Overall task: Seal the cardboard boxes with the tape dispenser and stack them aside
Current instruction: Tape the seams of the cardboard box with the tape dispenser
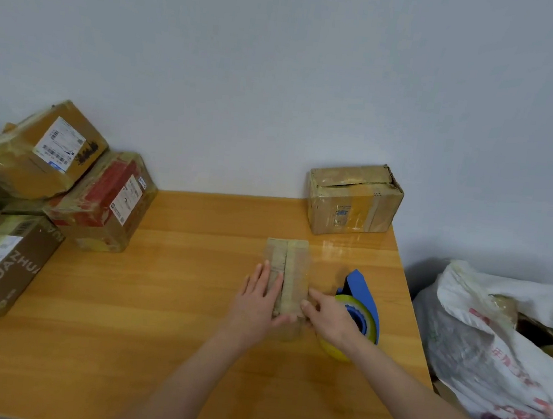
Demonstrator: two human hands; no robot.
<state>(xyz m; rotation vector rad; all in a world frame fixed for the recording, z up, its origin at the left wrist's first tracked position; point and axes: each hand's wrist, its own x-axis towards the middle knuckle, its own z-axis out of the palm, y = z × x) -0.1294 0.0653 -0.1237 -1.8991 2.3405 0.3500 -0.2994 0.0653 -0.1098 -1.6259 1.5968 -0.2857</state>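
Small cardboard box (291,262) near the middle of the wooden table (161,299), left hand (258,298) flat on its top, fingers straight, gripping nothing. Right hand (328,315) also open, fingertips touching the box's right side, just beside the blue tape dispenser (362,289). Taped boxes (47,183) stacked at far left.

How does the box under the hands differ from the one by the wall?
The slim box lies flat, touched by the left hand and right hand; the box by the wall is bulkier, untouched, with a torn top corner. Both are taped brown cardboard.
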